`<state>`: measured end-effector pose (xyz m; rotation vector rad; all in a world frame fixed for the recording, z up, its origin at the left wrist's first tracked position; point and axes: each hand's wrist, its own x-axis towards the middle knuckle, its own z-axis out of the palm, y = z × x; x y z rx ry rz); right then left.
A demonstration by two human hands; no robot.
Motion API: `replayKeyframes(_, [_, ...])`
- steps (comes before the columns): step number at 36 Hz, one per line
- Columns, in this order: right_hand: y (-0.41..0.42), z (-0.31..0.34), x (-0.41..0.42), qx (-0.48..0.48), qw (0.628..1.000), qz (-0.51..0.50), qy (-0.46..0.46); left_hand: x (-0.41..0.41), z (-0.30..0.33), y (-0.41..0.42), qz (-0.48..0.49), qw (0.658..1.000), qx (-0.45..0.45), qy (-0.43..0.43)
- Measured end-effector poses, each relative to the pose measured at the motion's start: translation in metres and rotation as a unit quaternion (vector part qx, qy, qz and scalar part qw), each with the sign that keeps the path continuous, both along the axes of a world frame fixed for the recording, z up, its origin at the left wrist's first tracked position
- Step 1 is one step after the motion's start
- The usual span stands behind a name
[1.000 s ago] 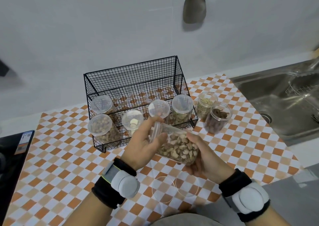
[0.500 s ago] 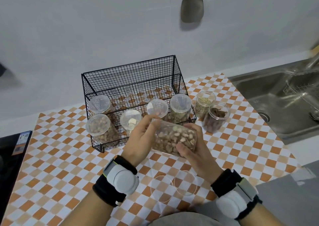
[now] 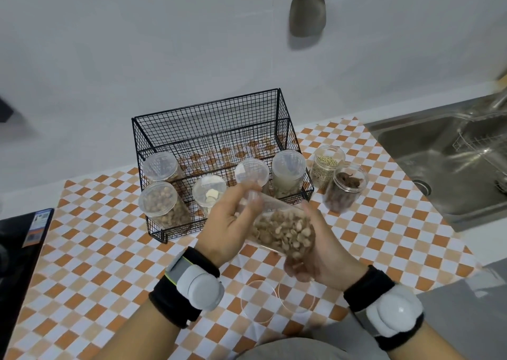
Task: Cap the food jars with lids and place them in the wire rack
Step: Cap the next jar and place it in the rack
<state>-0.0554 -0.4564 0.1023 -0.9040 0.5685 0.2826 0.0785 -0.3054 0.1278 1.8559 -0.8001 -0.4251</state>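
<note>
Clear plastic nut-filled jar tilted; our left hand grips its lid end, right hand cradles base. Light, slick, we judge.

I saw five lidded clear plastic jars in the black wire rack, two open clear plastic jars right of it.

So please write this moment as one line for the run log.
step: capping | left hand: grips lid end | right hand: holds nut jar, tilted | wire rack: five capped jars | two lids on mat
</note>
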Motion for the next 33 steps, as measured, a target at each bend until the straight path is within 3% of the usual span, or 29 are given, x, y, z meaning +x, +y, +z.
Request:
replayKeyframes(2, [0.003,-0.006,-0.002,-0.099,0.989,-0.059,-0.095,-0.002,0.002,-0.002,0.023,0.997,-0.032,0.069])
replayKeyframes(5, [0.007,-0.01,-0.004,-0.302,0.924,-0.117,-0.206,-0.003,0.007,-0.006,0.043,0.995,-0.047,0.073])
replayKeyframes(8, [0.011,-0.01,-0.002,-0.375,0.885,-0.131,-0.242,-0.003,0.008,-0.009,0.042,0.994,-0.045,0.091])
replayKeyframes(11, [0.017,-0.001,0.002,-0.281,0.925,-0.176,-0.187,-0.003,0.006,-0.008,0.032,0.998,-0.028,0.037])
replayKeyframes(15, [0.012,0.003,0.011,-0.087,0.987,-0.129,0.045,0.001,0.006,-0.005,-0.016,0.997,0.02,-0.074])
replayKeyframes(17, [0.004,0.001,0.009,0.016,0.996,-0.045,0.075,0.004,0.005,-0.002,-0.018,0.998,0.025,-0.062])
replayKeyframes(19, [0.0,0.002,0.006,0.054,0.997,-0.015,0.044,0.004,0.004,0.0,-0.004,1.0,0.009,-0.009])
replayKeyframes(21, [0.002,0.002,0.003,0.023,0.999,-0.042,-0.011,0.001,0.006,0.0,0.017,0.999,-0.017,0.046])
replayKeyframes(23, [0.007,-0.002,0.0,-0.106,0.983,-0.104,-0.104,0.0,0.009,-0.003,0.036,0.994,-0.038,0.091])
replayKeyframes(25, [0.011,-0.008,-0.001,-0.269,0.936,-0.135,-0.184,-0.002,0.01,-0.007,0.047,0.991,-0.049,0.119])
replayKeyframes(27, [0.016,-0.012,0.0,-0.351,0.898,-0.135,-0.228,-0.003,0.01,-0.01,0.051,0.99,-0.053,0.122])
replayKeyframes(30, [0.02,-0.01,0.004,-0.322,0.904,-0.191,-0.207,-0.006,0.004,-0.011,0.049,0.994,-0.048,0.09])
replayKeyframes(33, [0.019,0.001,0.013,-0.192,0.956,-0.21,-0.066,-0.006,-0.001,-0.008,0.039,0.999,-0.025,0.013])
